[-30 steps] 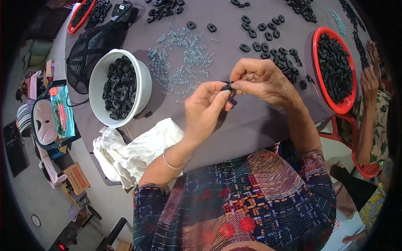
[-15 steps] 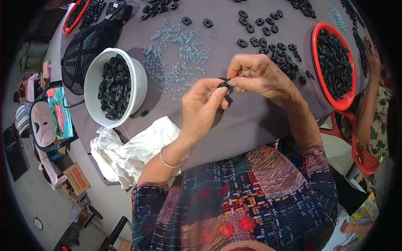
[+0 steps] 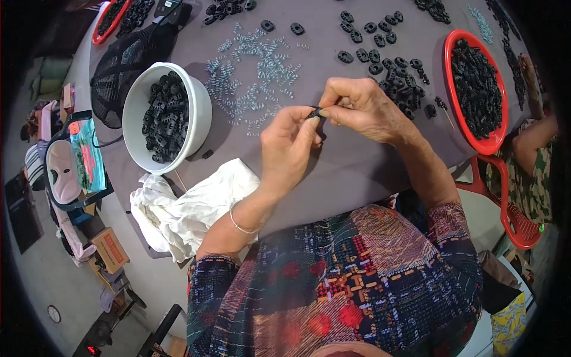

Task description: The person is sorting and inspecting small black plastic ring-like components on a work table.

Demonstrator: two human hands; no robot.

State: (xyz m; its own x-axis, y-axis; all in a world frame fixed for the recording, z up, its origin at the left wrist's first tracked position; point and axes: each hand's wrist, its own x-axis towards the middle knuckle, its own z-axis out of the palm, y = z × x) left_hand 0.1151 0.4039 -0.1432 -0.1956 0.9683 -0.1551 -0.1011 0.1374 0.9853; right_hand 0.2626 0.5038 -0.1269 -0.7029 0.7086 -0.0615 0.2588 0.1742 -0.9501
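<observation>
Between the fingertips of both hands is a small black plastic part (image 3: 314, 113), raised above the table cloth. My left hand (image 3: 289, 140) pinches it between thumb and fingers. From the other side, my right hand (image 3: 364, 110) has its thumb and forefinger closed on the part's far end. The fingers cover much of it, so its details cannot be made out. Beyond my left hand lies a loose heap of small metal springs (image 3: 253, 74). Past my right hand, many black oval parts (image 3: 399, 83) are strewn on the cloth.
A white bucket (image 3: 202, 122) of black parts stands at the left, with a white cloth (image 3: 205, 199) nearer me. A red basket (image 3: 502, 113) of black pieces is on the right, above a red plastic chair (image 3: 505, 202). A black mesh cap (image 3: 128, 77) lies far left. Another person's arm (image 3: 535, 140) shows at right.
Both hands stay together on the black part, with only slight finger movement. The other person's arm at the right edge has lowered and bent. The whole view has shifted a little.
</observation>
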